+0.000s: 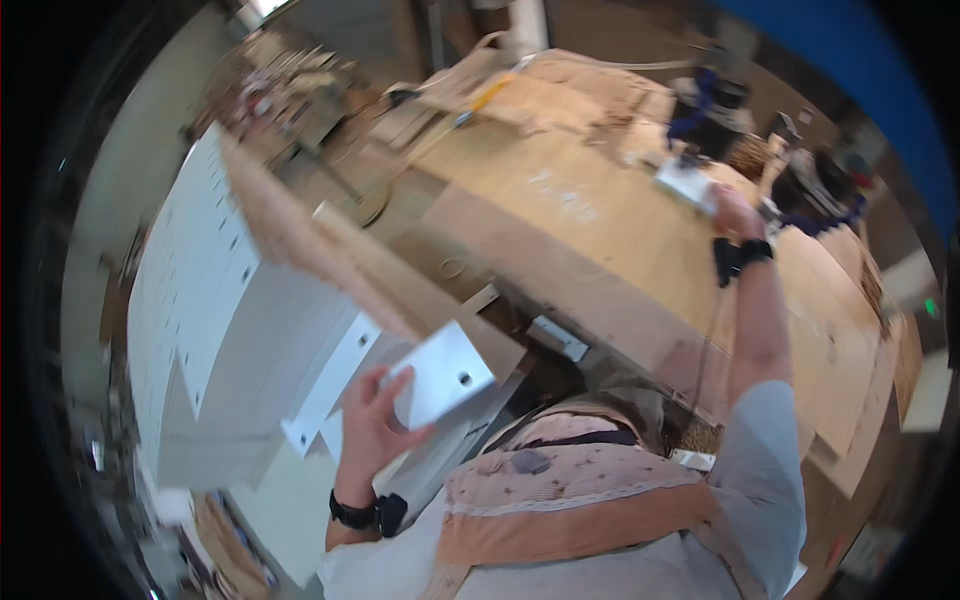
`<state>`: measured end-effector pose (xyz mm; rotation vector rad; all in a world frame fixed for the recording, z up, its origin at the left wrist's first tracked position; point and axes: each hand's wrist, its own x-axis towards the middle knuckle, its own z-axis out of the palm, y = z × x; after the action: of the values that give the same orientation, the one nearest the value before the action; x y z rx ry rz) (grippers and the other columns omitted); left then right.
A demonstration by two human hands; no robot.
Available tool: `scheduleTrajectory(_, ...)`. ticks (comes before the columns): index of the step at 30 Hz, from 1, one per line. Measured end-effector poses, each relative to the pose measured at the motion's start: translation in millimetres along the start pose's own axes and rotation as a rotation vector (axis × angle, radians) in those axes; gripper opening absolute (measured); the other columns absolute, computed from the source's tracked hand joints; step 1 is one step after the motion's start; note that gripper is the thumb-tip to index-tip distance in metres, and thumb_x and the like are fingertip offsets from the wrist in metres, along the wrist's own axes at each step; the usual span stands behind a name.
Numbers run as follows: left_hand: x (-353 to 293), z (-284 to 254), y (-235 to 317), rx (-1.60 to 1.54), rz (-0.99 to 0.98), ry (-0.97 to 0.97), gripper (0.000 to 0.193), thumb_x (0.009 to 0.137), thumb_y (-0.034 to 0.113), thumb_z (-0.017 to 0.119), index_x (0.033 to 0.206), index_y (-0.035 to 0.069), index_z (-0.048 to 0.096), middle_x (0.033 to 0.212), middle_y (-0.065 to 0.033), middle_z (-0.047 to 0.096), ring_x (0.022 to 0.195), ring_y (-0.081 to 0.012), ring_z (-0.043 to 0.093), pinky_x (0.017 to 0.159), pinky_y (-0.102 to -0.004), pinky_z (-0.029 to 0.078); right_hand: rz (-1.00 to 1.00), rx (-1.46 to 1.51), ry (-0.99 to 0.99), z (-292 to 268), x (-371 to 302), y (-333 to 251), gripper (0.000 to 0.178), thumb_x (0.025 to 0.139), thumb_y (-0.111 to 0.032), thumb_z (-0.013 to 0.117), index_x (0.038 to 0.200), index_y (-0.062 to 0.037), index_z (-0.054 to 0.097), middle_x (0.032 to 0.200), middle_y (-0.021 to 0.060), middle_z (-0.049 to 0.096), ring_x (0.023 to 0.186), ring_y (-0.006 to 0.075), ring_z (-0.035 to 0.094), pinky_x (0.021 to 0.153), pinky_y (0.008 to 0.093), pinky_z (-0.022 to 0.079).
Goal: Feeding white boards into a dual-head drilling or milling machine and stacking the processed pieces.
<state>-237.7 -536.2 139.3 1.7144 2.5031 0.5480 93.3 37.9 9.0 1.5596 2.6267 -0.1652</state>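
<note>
My left hand grips the near end of a small white panel, its thumb and fingers at the panel's edges. A dark round hole shows near the panel's far end. Out over the wooden workbench, my right arm is stretched to the far right. My right hand is closed on the end of another white panel, and its fingers are partly blurred. That panel lies against the base of a dark router-like machine fixed on the bench.
A second dark machine stands right of my right hand. Large white boards with holes are stacked on the left. A yellow hose crosses the bench's far side. Wood scraps are piled at the far left. Wood shavings lie on the bench.
</note>
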Motion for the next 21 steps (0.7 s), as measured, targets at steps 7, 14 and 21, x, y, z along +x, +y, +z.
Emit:
scheduleTrajectory(7, -24, -32, -65, 0.122, -0.300, 0.233, 0.070, 0.056, 0.021, 0.086, 0.121, 0.011, 0.062, 0.121, -0.0153, 0.056, 0.107, -0.0353, 0.053, 0.092, -0.0433, 0.045, -0.213, 0.222, 0.256, 4, -36, -5, 0.069, 0.066, 0.000, 0.068, 0.132, -0.0046, 0.047, 0.133, 0.0211, 0.050, 0.128, 0.0345, 0.044, 0.104, 0.0385, 0.039)
scheduleTrajectory(14, -2, -7, -58, 0.263, -0.283, 0.410, 0.070, 0.056, 0.010, 0.086, 0.122, 0.010, 0.062, 0.108, -0.0113, 0.053, 0.102, -0.0294, 0.051, 0.087, -0.0403, 0.045, 0.002, 0.784, 0.508, -38, -261, 8, 0.030, 0.088, -0.008, 0.064, 0.117, -0.0005, 0.062, 0.109, 0.0111, 0.068, 0.104, 0.0198, 0.063, 0.092, 0.0301, 0.048)
scheduleTrajectory(21, 64, 45, 20, -0.133, 0.151, 0.317, 0.047, 0.069, 0.008, 0.080, 0.113, 0.009, 0.066, 0.092, -0.0090, 0.057, 0.085, -0.0249, 0.056, 0.076, -0.0357, 0.047, 0.908, 0.764, 1.099, 112, -544, 117, 0.019, 0.096, -0.019, 0.055, 0.094, -0.0042, 0.066, 0.081, 0.0067, 0.066, 0.071, 0.0145, 0.062, 0.063, 0.0295, 0.049)
